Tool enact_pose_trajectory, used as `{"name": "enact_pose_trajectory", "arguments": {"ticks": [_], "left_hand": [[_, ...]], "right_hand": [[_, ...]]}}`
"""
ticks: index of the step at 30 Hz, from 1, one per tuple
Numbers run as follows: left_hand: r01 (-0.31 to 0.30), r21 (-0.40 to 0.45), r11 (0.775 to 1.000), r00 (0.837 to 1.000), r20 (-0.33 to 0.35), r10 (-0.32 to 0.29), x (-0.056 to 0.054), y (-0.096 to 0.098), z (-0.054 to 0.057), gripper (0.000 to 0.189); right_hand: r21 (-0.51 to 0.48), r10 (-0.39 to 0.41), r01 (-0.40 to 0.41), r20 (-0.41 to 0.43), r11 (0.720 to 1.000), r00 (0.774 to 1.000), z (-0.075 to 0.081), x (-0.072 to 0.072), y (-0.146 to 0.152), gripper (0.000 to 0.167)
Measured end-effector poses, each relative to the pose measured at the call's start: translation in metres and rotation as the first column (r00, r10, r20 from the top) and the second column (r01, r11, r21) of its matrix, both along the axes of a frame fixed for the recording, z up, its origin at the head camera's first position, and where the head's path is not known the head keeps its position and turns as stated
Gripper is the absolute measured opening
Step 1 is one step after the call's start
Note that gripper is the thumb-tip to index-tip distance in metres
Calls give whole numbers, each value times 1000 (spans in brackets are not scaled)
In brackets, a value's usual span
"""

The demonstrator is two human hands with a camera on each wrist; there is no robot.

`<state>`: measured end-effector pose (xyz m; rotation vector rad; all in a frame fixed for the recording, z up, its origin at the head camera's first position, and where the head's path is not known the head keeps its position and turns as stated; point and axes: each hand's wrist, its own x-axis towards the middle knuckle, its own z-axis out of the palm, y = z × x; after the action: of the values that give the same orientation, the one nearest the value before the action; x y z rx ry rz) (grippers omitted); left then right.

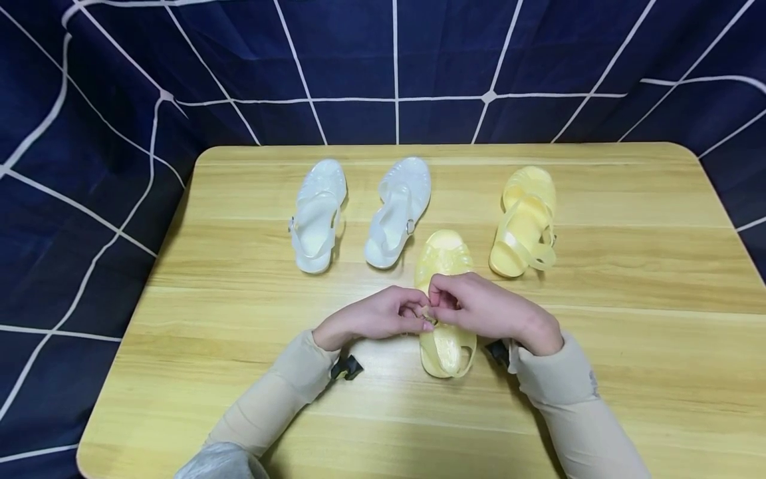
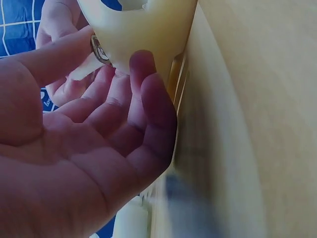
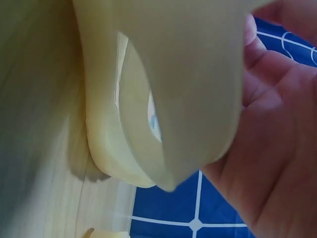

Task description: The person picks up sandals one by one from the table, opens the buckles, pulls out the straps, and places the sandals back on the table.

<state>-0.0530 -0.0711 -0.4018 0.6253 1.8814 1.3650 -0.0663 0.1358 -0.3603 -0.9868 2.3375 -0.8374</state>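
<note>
A yellow jelly sandal (image 1: 444, 256) stands on the table with its toe pointing away from me. At its side strap, my left hand (image 1: 380, 313) pinches around the small metal buckle (image 2: 100, 50), thumb on one side and fingertips beneath. From the other side my right hand (image 1: 493, 309) pinches the loose end of the strap (image 2: 88, 68) close to that buckle. The heel strap (image 3: 198, 99) fills much of the right wrist view and hides the right fingertips there. Whether the strap end passes through the buckle I cannot tell.
A second yellow sandal (image 1: 526, 199) stands at the back right, its strap looped outward. Two pale clear-white sandals (image 1: 320, 199) (image 1: 407, 189) stand side by side at the back left. The wooden table (image 1: 628, 266) has dark blue gridded cloth (image 1: 443, 66) behind it.
</note>
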Motion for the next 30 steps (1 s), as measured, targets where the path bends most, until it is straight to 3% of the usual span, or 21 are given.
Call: {"name": "enact_pose_trajectory", "arguments": {"ticks": [9,20,30], "left_hand": [[-32,44,998,999,39,30,0,1,-1,21],[-51,30,998,997,59,49,0,-1,0,21],[-37,32,999,998,58,35,-1,-1,1,21]], "right_hand": [[2,15,-15,13,1000,1000,-2,2,1,11],[46,5,-8,45,999,999,-1,1,3,12],[61,5,-11,103,998,995,-1,2,4,19]]}}
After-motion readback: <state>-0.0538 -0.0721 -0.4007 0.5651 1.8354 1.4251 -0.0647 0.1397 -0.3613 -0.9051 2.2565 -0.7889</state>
